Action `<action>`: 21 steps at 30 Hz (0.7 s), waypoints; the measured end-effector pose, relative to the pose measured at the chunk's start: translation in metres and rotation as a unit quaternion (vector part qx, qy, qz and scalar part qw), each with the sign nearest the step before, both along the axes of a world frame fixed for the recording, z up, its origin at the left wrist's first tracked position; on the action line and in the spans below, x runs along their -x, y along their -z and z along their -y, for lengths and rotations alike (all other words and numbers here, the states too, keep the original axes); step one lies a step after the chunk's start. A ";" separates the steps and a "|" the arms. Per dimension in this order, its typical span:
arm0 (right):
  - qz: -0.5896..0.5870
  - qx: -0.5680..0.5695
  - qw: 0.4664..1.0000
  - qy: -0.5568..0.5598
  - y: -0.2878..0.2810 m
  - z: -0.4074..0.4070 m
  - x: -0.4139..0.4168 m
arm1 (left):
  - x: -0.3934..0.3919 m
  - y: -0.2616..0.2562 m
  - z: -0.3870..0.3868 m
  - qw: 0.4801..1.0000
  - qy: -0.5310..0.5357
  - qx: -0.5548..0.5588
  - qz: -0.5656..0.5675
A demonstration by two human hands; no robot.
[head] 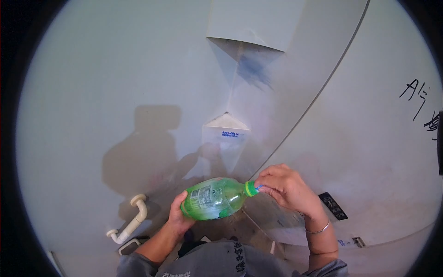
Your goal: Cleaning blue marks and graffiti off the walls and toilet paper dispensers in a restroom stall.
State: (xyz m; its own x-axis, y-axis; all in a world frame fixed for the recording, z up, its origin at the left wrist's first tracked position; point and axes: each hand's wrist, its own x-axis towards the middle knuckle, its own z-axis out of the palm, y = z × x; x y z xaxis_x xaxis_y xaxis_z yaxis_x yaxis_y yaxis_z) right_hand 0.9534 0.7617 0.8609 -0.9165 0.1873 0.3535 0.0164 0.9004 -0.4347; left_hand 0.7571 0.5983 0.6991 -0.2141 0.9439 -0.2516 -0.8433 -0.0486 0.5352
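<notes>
My left hand [180,214] is closed around the base of a green plastic bottle [216,199], which lies nearly level in front of me with its neck to the right. The bottle bears a printed label with a barcode. At its neck is a green cap [251,188]. The fingertips of my right hand [282,187] pinch a small blue item [259,187] right at the cap's end; most of it is hidden by the fingers, and its kind cannot be told. A thin bracelet [318,230] circles my right wrist.
Pale walls meet in a corner ahead, with a white corner shelf [226,121] and a larger white panel [252,24] above. A cream grab bar [131,226] is fixed at lower left. A black sign [333,206] with writing is on the right wall, near a metal latch plate [359,242].
</notes>
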 end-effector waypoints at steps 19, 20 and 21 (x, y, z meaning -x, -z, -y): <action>-0.006 0.227 0.966 0.120 0.043 -0.023 -0.010 | 0.014 -0.044 0.009 0.989 -0.082 0.091 -0.081; -0.005 0.237 0.964 0.120 0.045 -0.023 -0.009 | 0.012 -0.051 0.010 0.984 -0.098 0.108 -0.100; -0.004 0.238 0.964 0.120 0.047 -0.023 -0.008 | 0.011 -0.056 0.010 0.978 -0.114 0.125 -0.118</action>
State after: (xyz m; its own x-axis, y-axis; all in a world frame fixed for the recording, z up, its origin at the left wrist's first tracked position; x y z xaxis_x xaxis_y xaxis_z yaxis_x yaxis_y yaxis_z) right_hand 0.9612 0.7850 0.8137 -0.8246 0.5358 0.1816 0.1939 0.5693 -0.7989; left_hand 0.7465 0.5883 0.7547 -0.4920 0.7797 -0.3872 -0.6778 -0.0639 0.7325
